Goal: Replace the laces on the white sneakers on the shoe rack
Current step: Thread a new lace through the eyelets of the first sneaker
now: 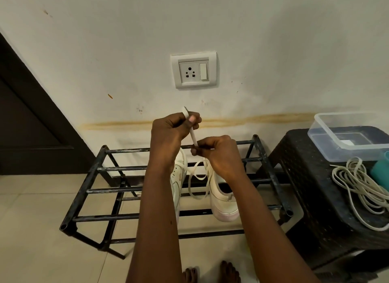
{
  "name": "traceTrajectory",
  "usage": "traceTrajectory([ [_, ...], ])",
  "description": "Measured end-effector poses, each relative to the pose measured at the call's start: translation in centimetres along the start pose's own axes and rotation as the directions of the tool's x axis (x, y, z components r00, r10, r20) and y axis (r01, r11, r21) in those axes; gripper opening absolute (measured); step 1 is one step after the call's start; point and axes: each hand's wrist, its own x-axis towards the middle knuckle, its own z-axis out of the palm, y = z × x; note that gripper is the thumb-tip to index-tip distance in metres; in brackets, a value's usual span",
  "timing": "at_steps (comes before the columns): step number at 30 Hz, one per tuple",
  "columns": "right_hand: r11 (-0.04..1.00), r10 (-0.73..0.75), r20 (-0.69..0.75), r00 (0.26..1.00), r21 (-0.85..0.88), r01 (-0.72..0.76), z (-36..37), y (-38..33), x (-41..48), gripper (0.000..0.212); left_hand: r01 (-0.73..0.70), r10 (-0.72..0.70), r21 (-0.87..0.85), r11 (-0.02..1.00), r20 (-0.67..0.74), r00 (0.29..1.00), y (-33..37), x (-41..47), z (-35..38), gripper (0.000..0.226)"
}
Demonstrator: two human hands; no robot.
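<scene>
Both hands' grip [168, 131] [212, 150] pinched shut on white lace [193, 136]; clear tub [349, 135] seemingly near-empty.

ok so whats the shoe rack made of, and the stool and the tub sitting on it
Shoe rack: looks like black-painted metal tube, with open tube ends and paint worn to bare grey patches.
Stool: probably dark moulded plastic with a matte woven-rattan texture.
Tub: clear, slightly frosted plastic; the stool shows through its walls.
</scene>
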Motion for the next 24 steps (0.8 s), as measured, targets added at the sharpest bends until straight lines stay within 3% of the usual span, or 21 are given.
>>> traceTrajectory([
  [3, 0.977, 0.040, 0.061, 0.997, -0.211, -0.026, 0.6, 1.0, 0.2, 0.015, 0.015, -0.018, -0.062, 0.998, -0.048, 0.999, 0.1, 0.2, 0.1, 0.012],
  [7, 0.867, 0.071, 0.131, 0.989, -0.498, 0.004, 1.1, 1.8, 0.2, 0.020, 0.003, -0.015, -0.109, 0.994, -0.108, 0.994, 0.3, 0.2, 0.3, 0.010],
  [14, 0.793, 0.133, 0.182, 0.974, -0.609, 0.006, 1.0, 1.9, 0.0, 0.020, -0.031, 0.005, -0.149, 0.988, -0.168, 0.986, 0.7, 0.2, 0.6, 0.014],
  [17, 0.784, 0.128, 0.201, 0.971, -0.620, 0.025, 1.3, 1.6, 0.0, 0.021, -0.022, -0.012, -0.187, 0.982, -0.181, 0.983, 0.8, 0.3, 0.5, 0.016],
  [20, 0.860, 0.107, 0.212, 0.971, -0.510, 0.017, 0.2, 1.2, 0.2, 0.030, 0.033, -0.060, -0.145, 0.989, -0.181, 0.982, 0.6, 0.4, 0.8, 0.018],
  [22, 0.922, 0.097, 0.109, 0.989, -0.384, -0.047, -1.7, 1.1, 0.4, 0.034, 0.085, -0.092, -0.045, 0.995, -0.167, 0.982, 0.3, 0.4, 1.1, 0.014],
  [24, 0.949, 0.097, -0.108, 0.989, -0.290, -0.125, -3.9, 1.8, 0.6, 0.030, 0.139, -0.125, 0.077, 0.987, -0.161, 0.979, -0.2, 0.4, 1.5, 0.014],
])
